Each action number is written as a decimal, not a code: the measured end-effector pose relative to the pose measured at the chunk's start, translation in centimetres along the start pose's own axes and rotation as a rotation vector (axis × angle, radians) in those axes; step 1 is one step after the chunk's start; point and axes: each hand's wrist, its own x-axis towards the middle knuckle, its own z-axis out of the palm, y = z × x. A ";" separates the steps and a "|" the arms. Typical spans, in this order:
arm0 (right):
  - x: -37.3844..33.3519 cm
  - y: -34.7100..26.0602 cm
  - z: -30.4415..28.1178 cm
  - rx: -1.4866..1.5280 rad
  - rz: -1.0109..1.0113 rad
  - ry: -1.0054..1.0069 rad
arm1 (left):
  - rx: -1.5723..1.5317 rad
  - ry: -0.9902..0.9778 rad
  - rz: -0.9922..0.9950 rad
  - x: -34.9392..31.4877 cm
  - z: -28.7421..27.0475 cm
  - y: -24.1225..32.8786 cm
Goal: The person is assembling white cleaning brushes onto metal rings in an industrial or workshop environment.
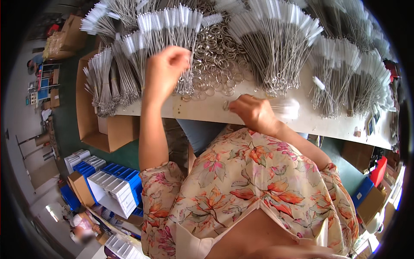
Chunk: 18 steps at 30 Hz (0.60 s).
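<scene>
My left hand (166, 69) is raised over the front of a bundle of wire-stemmed brushes (170, 26). Its fingers are curled together and slightly blurred, and whatever they pinch is too hard to make out. At the table's near edge my right hand (254, 113) is closed on a brush. The white bristle head (288, 108) of this brush sticks out on the right, smeared by motion. A metal ring (226, 105) shows at the right hand's fingertips, and the stem inside the grip is hidden. Loose metal split rings (217, 71) lie heaped between the brush bundles, beyond both hands.
More brush bundles (276, 47) cover the white table (172, 111), with others at the right (349, 73). A cardboard box (123, 131) stands left of the table. Blue and white plastic bins (114, 190) are at lower left, near another person (84, 224).
</scene>
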 end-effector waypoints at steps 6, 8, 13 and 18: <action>1.5 -0.3 1.2 -0.067 -0.260 0.000 | 0.662 0.293 -0.049 5.1 -1.9 -0.9; 2.2 -0.7 -0.8 0.147 -0.254 0.124 | 0.631 0.314 -0.039 5.4 -1.8 -1.8; 4.0 3.6 -9.2 0.031 0.228 0.531 | 0.509 0.342 -0.120 4.8 -2.7 -3.4; 6.8 7.4 -12.4 -0.165 0.514 0.459 | -0.260 0.515 0.096 4.5 -1.5 -0.1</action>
